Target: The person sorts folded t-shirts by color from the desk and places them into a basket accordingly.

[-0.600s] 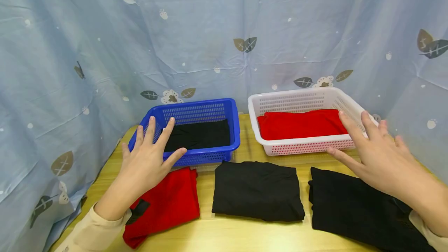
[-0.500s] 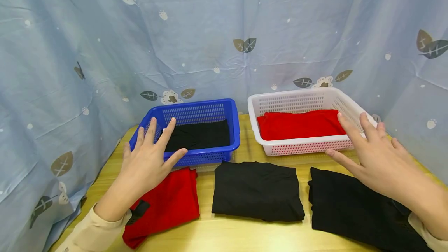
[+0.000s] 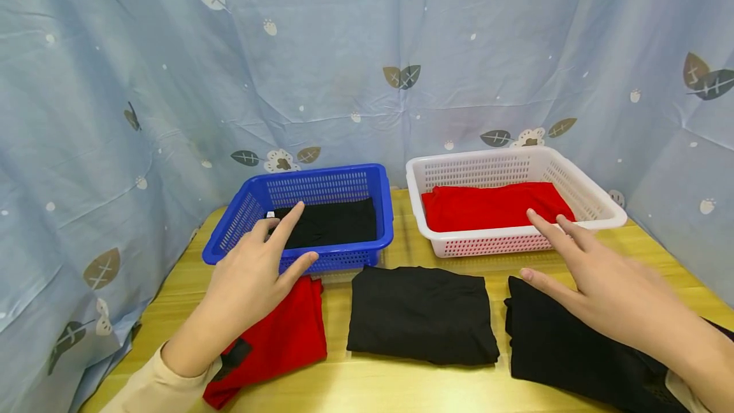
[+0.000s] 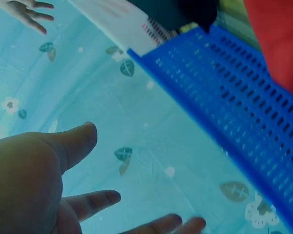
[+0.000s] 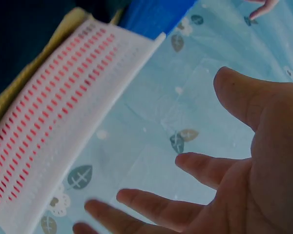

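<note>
My left hand [image 3: 249,279] hovers over a folded red cloth [image 3: 292,330] at the front left, in front of the blue basket [image 3: 384,222]. Its fingers are loosely extended and hold nothing; the left wrist view shows them spread. Over the folded black cloth [image 3: 550,343] at the right hovers my right hand [image 3: 613,285], relaxed, with nothing in it. Between the hands lies another folded black cloth [image 3: 424,314]. Inside the blue basket is a black cloth [image 3: 335,222]. A red cloth [image 3: 493,206] lies in the white basket [image 3: 510,239].
Both baskets stand side by side at the back of the wooden table [image 3: 367,387]. Close behind them hangs a light blue curtain [image 3: 344,43] with leaf prints, which also closes off both sides.
Both hands have moved slightly inward and down in the head view, and their fingers are less spread. The cloths and baskets stay in place.
</note>
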`<state>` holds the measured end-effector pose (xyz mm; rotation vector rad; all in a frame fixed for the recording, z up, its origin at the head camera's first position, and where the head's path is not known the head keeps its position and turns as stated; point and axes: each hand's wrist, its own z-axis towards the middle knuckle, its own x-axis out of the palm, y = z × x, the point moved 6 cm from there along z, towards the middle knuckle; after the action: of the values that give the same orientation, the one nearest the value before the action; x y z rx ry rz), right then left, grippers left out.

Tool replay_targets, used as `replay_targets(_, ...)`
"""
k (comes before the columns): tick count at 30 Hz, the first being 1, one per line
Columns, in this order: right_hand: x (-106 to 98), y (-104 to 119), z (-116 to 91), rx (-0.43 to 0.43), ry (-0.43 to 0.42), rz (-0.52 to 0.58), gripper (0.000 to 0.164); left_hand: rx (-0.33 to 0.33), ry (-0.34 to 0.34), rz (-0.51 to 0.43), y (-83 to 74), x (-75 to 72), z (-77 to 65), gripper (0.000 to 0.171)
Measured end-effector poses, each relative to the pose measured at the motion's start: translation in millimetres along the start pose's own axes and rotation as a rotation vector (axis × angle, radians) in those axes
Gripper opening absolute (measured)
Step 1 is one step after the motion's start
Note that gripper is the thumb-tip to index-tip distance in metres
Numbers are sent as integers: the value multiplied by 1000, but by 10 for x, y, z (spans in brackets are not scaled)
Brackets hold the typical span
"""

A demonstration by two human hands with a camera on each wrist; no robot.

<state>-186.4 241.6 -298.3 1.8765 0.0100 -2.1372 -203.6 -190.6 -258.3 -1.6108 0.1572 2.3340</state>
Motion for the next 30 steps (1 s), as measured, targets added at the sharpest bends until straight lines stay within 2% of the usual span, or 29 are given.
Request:
replay_targets(3,36,39,-19,-1,5,32,100,37,-3,-53,-67,52,-23,78)
replay_targets(6,62,59,-26,6,16,77,94,60,40,-112,-123,136,-39,72)
replay_targets(10,132,68,-37,-4,73,180,89,111,146,-263,-186,282,-44,63)
replay_targets(15,307,116,-39,-42,220,376,80,162,298,-501,-250,476,-63,58)
replay_targets(18,416,138,-33,-30,300,470,77,151,372,-586,-264,571,-90,57)
replay_targets(21,505,163,-17,-31,360,536,77,143,418,-632,-268,644,-114,59)
replay_targets(30,634,271,-30,-70,458,619,72,84,541,-711,-281,864,-148,65)
